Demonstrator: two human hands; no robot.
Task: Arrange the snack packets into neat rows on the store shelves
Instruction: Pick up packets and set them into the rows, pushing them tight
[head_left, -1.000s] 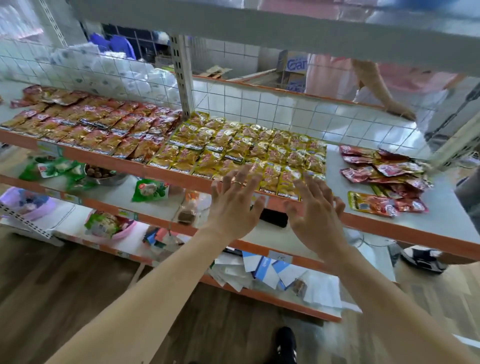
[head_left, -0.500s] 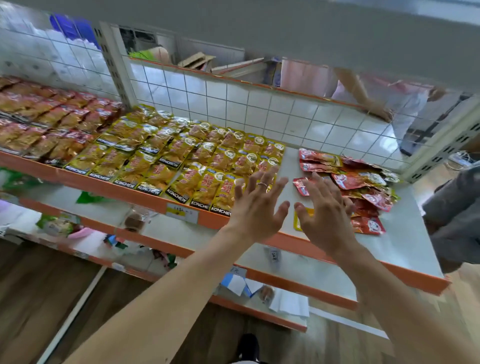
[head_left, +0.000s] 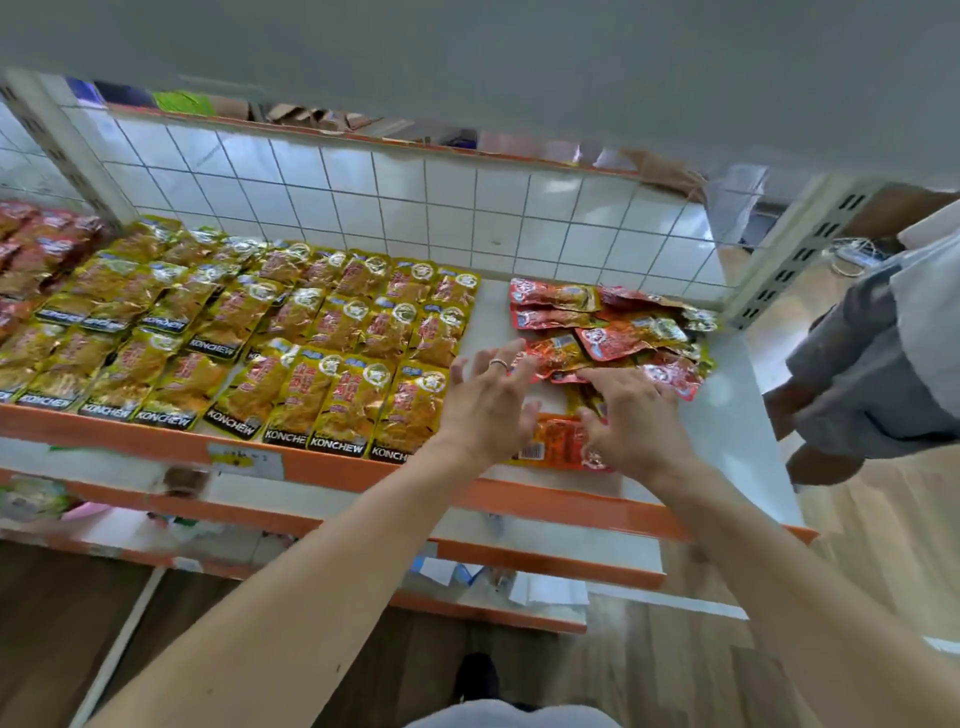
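Where the white shelf (head_left: 727, 415) meets its orange front lip, one flat orange packet (head_left: 553, 441) lies alone, glossy, rectangular, with a barcode printed at its left end. Everything else is placed from that packet. Just to its left hovers the left hand (head_left: 485, 410), released, its fingers spread and straight, with one thin ring (head_left: 498, 364) on a finger. Over its right end sits the right hand (head_left: 636, 423), also released, with fingers loosely bent and holding nothing; whether the thumb touches the foil cannot be told. Further left of the packet, the yellow packets (head_left: 332, 395) lie in overlapping rows at least three deep. They are crinkled shiny foil pouches with dark bottom bands reading KONCHEW; seven of those bands can be read along the front. Behind the packet is the red pile (head_left: 613, 332), made of the same kind of pouch but jumbled and tilted, too overlapped to count. Well behind that stands a white wire grid (head_left: 415, 208) of square cells. Far to the left, beyond the yellow rows, lie darker red-brown packets (head_left: 31, 244), blurred.
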